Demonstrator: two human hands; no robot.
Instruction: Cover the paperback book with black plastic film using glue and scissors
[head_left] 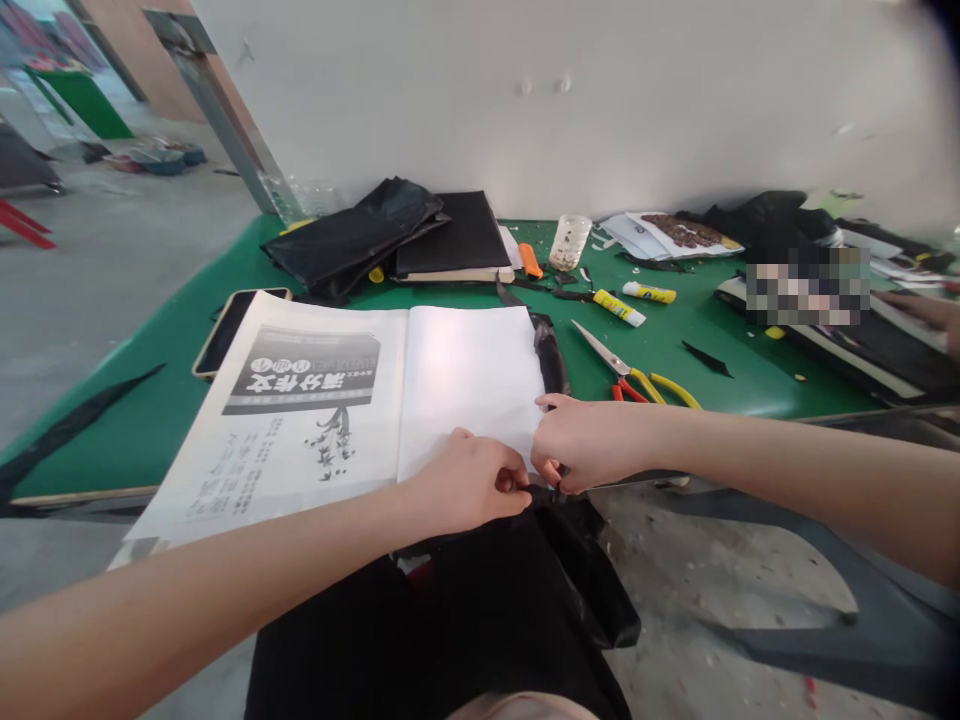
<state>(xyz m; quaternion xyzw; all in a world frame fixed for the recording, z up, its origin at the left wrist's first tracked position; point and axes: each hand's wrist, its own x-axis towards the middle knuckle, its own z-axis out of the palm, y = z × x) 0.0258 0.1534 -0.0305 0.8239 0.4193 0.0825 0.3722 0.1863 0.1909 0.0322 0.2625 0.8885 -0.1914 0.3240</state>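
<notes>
An open book (pixel 315 350) lies on the green table, a printed page on its left and a blank white page on its right. Thin black sheet material (pixel 551 355) wraps the book's right edge and hangs down in front. At the near right corner, my left hand (pixel 480 480) has its fingers curled in a pinch on the black sheet. My right hand (pixel 574 440) is beside it, fingers closed on the same sheet at the corner, thumb side against the page. Scissors (pixel 626 370) with red and yellow handles lie just beyond my right hand.
Glue sticks (pixel 619 307), an orange cutter (pixel 531 260) and a plastic cup (pixel 570 242) stand or lie behind. Black-covered books (pixel 454 235) and a phone (pixel 236 325) are at left. Another person's hand (pixel 919 310) touches a black item at right.
</notes>
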